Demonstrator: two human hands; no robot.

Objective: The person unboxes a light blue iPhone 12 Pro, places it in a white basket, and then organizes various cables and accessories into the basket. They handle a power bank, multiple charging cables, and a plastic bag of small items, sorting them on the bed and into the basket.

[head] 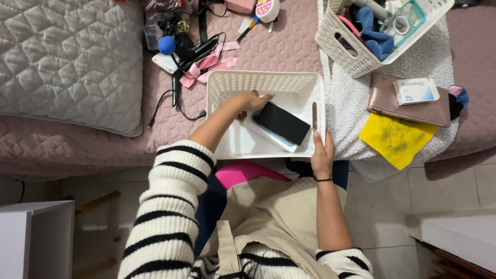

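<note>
A white perforated plastic basket rests on the pink quilted bed edge in front of me. Inside it lies a flat black rectangular object on a pale box. My left hand reaches into the basket and touches the black object's left end. My right hand presses on the basket's near right corner and holds a thin nail file upright along the right wall.
A second white basket with a blue plush and clutter stands at the back right on a white fleece. A brown pouch, small white box and yellow cloth lie right. Cables, pink ribbon and grey pillow lie left.
</note>
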